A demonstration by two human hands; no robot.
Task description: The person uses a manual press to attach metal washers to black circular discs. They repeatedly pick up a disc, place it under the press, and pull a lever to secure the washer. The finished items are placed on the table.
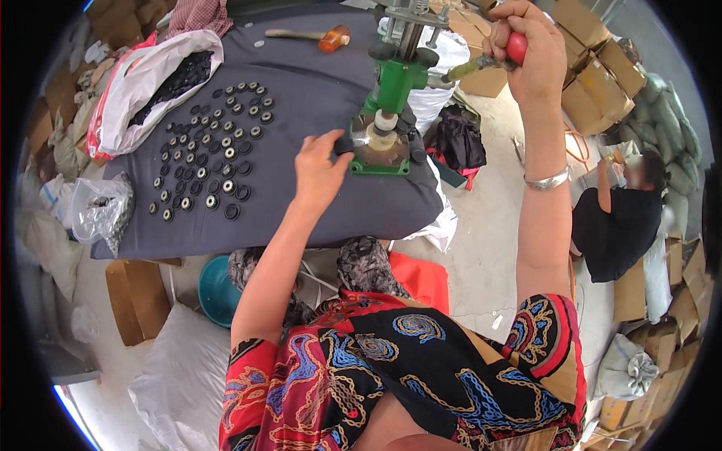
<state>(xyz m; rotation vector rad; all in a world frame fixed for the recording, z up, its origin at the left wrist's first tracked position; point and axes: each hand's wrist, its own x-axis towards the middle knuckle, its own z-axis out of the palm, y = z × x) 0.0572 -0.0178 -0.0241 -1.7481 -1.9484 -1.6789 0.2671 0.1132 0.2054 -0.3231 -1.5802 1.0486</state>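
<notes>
My left hand (pixel 320 169) pinches a small black round part (pixel 344 145) between thumb and fingers, just left of the press base. Raised at the upper right, my right hand (pixel 538 60) is closed around the lever (pixel 468 69) of a green hand press (pixel 392 89), by its red ball knob (pixel 517 47). A white round piece (pixel 385 120) sits under the ram, above the metal base plate (pixel 380 154). Several black round parts (pixel 213 201), many with metal centres, lie spread over the dark cloth left of my left hand.
A white sack (pixel 120 105) of black pieces lies open on the dark table cloth (pixel 316 225). A clear bag (pixel 105 207) of small parts is at the left edge. A mallet (pixel 333 39) lies behind. Another person (pixel 620 210) sits at right, near cartons (pixel 598 94).
</notes>
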